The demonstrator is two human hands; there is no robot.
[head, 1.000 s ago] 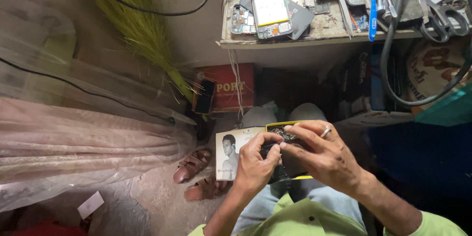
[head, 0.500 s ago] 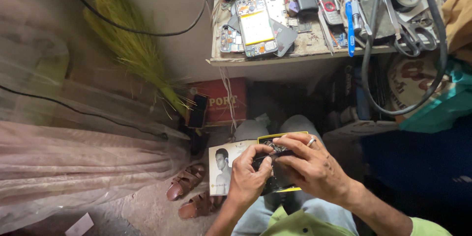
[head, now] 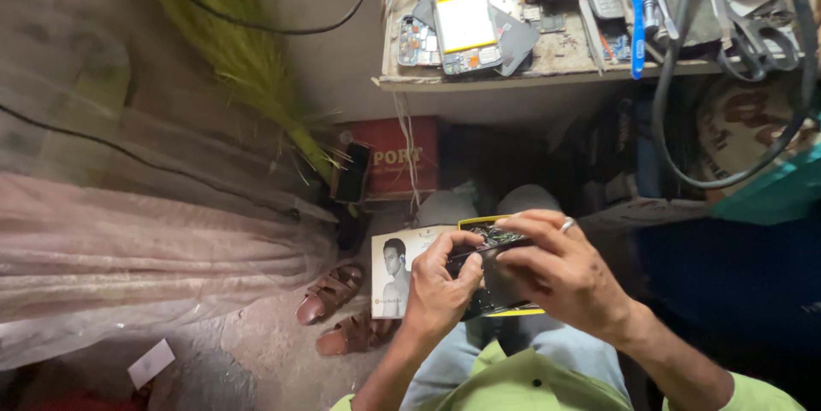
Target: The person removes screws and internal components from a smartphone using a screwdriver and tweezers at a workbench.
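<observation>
The phone (head: 496, 270) is a small dark slab with its back cover off. Green and dark parts show at its top end, near 12 o'clock. A thin yellow edge runs along its top and its bottom. It lies almost flat, tipped a little, above the person's lap. The left hand (head: 438, 287) holds its 9 o'clock side, with the thumb on top. The right hand (head: 564, 278) covers its 3 o'clock side, and its fingers (head: 522, 224) curl over the top edge. Most of the phone's middle is hidden behind the two hands.
</observation>
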